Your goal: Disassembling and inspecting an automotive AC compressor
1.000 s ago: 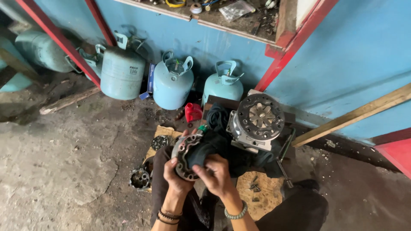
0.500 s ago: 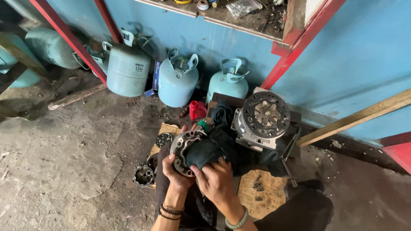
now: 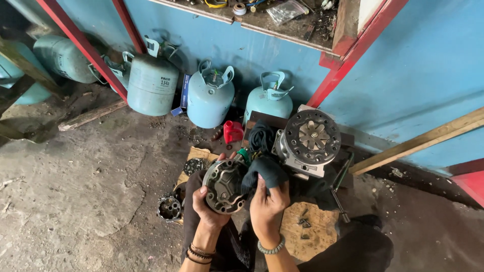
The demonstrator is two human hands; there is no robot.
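While the left hand point(image 3: 212, 209) cups the round metal housing point(image 3: 225, 185) from beneath above the lap, the right hand point(image 3: 268, 201) presses a dark rag point(image 3: 264, 174) against it. Probably heavy, rigid, greasy; its rim looks the safest hold.

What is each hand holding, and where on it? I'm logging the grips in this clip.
The left hand cups the round metal housing by its lower left rim. The right hand presses a dark rag against the housing's right side.

We are in a rough repair workshop: pale blue gas cylinders point(image 3: 208, 98) against a blue wall, a cluttered tool shelf point(image 3: 282, 17), greasy metal parts on stained concrete floor point(image 3: 75, 201).
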